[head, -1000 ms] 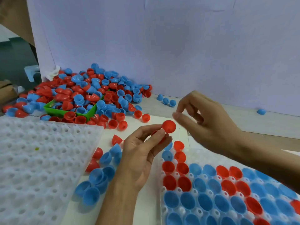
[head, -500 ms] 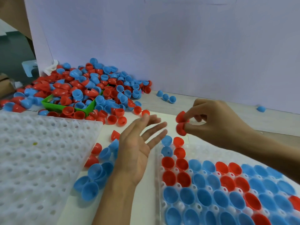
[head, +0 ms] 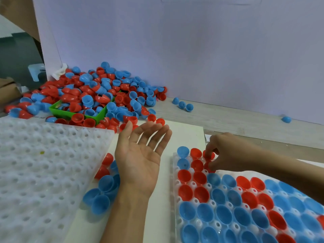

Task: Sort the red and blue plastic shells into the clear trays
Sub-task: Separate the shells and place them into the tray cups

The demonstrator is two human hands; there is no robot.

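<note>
We see the table carrying, at left, an unfilled clear tray of dimpled cells, and at lower right a second tray already packed with red and blue shells set open side up. Behind them lies the mixed heap of shells, spilling over a green bin; a smaller cluster of blue shells sits between the trays.

The left hand hovers palm up, fingers relaxed and holding nothing. The right hand reaches over the filled tray's far corner, fingertips pinching red shells down at the cells there — how many it grips we cannot tell.

We judge the risks as follows: a shell pressed in tilted may not seat and could pop back out; pressure on the corner may jostle neighbouring shells loose; and the right forearm — hanging low over the filled rows — could sweep seated shells out of their cells.
</note>
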